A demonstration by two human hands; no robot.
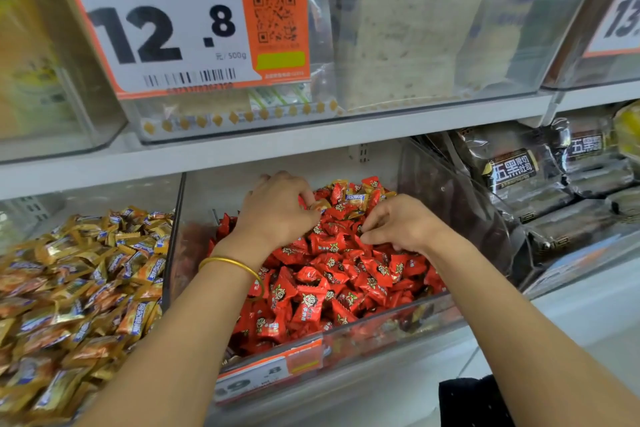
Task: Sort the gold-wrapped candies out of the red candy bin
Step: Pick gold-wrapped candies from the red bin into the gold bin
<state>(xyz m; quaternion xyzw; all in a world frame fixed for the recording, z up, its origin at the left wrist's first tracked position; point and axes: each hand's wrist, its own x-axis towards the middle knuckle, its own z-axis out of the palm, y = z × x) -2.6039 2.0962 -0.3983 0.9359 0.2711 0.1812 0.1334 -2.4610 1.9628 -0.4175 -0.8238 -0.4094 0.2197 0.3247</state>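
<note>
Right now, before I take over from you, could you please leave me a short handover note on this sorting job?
Left hand: pinches a gold candy at the back of the red candy bin.
Right hand: fingers curled into the red candies; grip unclear.
Done: cannot be told from this view.
Left to do: more gold wrappers show on the rear heap; move them to the gold pile on the left.

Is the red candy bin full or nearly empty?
Full. Red candies heap above the clear front wall of the bin; a few gold-wrapped candies sit at the back.
</note>
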